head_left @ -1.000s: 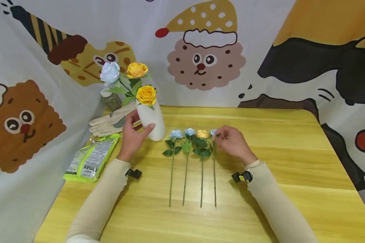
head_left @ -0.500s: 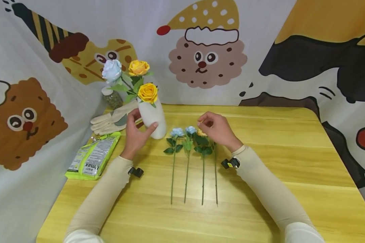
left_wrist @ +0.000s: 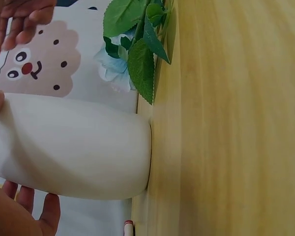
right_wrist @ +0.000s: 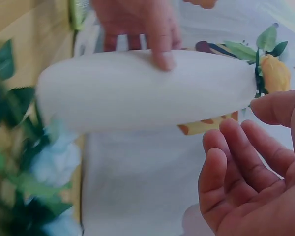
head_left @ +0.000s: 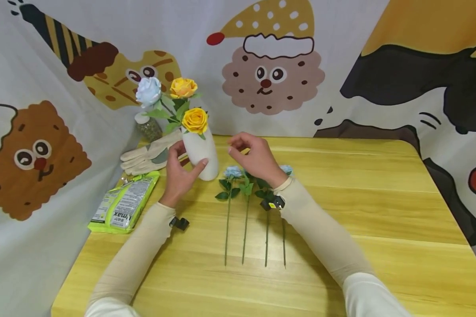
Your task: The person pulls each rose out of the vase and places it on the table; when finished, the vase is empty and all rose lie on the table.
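A white vase point(head_left: 200, 154) stands on the table and holds one light blue rose point(head_left: 148, 91) and two yellow roses point(head_left: 195, 120). My left hand point(head_left: 179, 176) grips the vase from its left side, thumb across the front. My right hand point(head_left: 255, 157) is in the air right of the vase, above the flowers lying on the table, its relaxed fingers holding nothing; in the right wrist view the hand point(right_wrist: 255, 172) is near the vase point(right_wrist: 147, 91). Several stemmed flowers lie side by side, a blue one point(head_left: 233, 171) leftmost; my right hand and wrist hide some blooms.
Left of the vase lie pale gloves point(head_left: 143, 159) and a green and silver packet point(head_left: 123, 202). A small jar point(head_left: 148, 127) with a white lid stands behind the gloves. A printed cloth point(head_left: 182, 26) hangs behind the wooden table point(head_left: 361, 189).
My right hand has moved left from the rightmost blue flower, across the lying flowers towards the vase. My left hand still grips the vase.
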A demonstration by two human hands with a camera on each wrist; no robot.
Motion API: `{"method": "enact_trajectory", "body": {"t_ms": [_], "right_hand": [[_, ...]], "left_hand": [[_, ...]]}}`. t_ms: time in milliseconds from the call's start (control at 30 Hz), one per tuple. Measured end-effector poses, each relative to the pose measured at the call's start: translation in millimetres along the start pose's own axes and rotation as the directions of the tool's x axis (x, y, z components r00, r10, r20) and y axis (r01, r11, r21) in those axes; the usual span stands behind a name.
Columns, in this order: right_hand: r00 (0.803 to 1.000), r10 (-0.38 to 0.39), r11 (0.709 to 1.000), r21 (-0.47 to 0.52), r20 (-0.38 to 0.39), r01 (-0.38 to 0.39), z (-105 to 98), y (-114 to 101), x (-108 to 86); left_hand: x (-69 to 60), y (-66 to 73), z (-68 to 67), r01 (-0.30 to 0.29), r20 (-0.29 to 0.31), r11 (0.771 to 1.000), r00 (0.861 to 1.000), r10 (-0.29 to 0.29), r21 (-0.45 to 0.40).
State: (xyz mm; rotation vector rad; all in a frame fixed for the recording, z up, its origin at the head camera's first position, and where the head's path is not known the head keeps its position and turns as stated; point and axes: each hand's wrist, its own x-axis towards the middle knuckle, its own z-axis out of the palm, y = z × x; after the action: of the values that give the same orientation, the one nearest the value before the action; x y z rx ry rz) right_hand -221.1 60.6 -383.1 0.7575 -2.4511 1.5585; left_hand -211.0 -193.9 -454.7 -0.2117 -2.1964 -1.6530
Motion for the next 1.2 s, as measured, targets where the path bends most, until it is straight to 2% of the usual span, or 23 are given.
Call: {"method": "enact_trajectory", "body": {"t_ms": [233, 433, 533, 733, 1000, 1200], "right_hand": [[0.998, -0.019, 0.997, 0.070, -0.056, 0.023, 13.5, -18.0, 21.8], [0.992, -0.028, 0.991, 0.126, -0.126, 0.044, 30.7, -26.3, 38.6], [0.991, -0.011, 0.990, 0.141, -0.135, 0.030, 38.8, -31.3, 43.3], [0.994, 0.024, 0.995, 0.099, -0.102, -0.014, 47.9, -43.3, 50.4], [0.996, 0.030, 0.999, 0.044, -0.080, -0.027, 50.5, -56.5, 57.4], [0.992, 0.032, 0.999, 0.040, -0.118, -0.028, 50.4, -61.9, 61.7]], "left_hand": [[1.1, -0.1, -0.1, 0.008, 0.001, 1.000, 1.000, -0.008, 0.005], [0.7, 2.7, -0.3, 0.040, -0.001, 0.999, 0.999, -0.040, -0.003], [-1.8, 9.9, 0.1, 0.045, -0.005, 0.999, 0.999, -0.045, -0.005], [-6.7, 27.3, -1.3, 0.026, 0.005, 1.000, 1.000, -0.026, -0.007], [-1.9, 1.6, -3.1, 0.019, 0.016, 1.000, 1.000, -0.019, 0.002], [-1.2, -2.2, -4.3, -0.002, 0.021, 1.000, 1.000, 0.002, 0.004]]}}
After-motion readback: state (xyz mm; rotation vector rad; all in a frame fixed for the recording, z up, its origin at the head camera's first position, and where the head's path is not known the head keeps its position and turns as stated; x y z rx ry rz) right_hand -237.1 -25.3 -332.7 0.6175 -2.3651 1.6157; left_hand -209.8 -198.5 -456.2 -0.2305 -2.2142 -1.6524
